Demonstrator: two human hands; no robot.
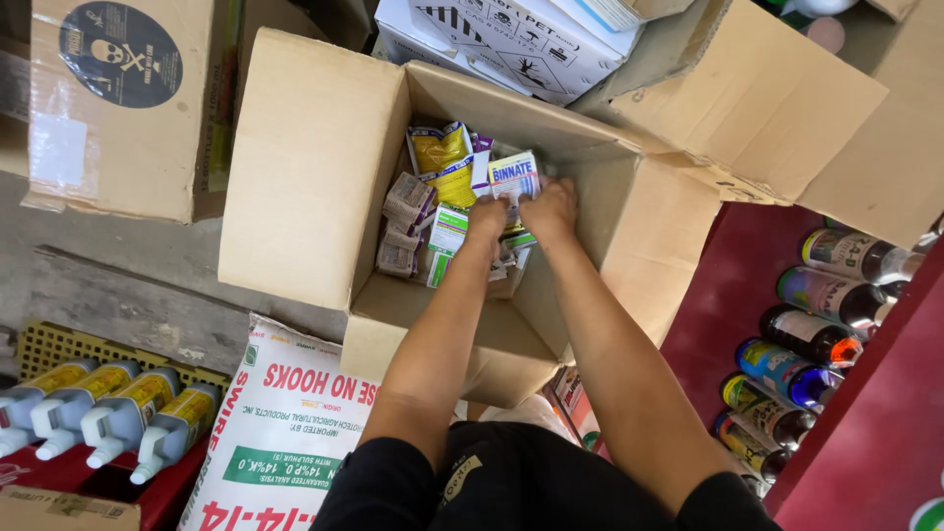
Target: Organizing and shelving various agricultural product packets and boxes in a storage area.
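Note:
Both my arms reach down into an open brown cardboard box (315, 167) holding several small sachets and packets. My left hand (486, 218) rests on the packets near the middle of the box, fingers curled over them. My right hand (551, 209) is beside it, touching a small white packet with blue and pink print (513, 177). Whether either hand actually grips a packet I cannot tell. A yellow sachet (442, 159) stands upright just behind my left hand. Small brownish packets (405, 221) are stacked at the box's left side.
A white printed sack (280, 433) lies at lower left by a row of white-capped plastic bottles (108, 418). Dark bottles with coloured labels (811, 339) lie on a red shelf at right. More cardboard boxes (123, 98) surround the open one.

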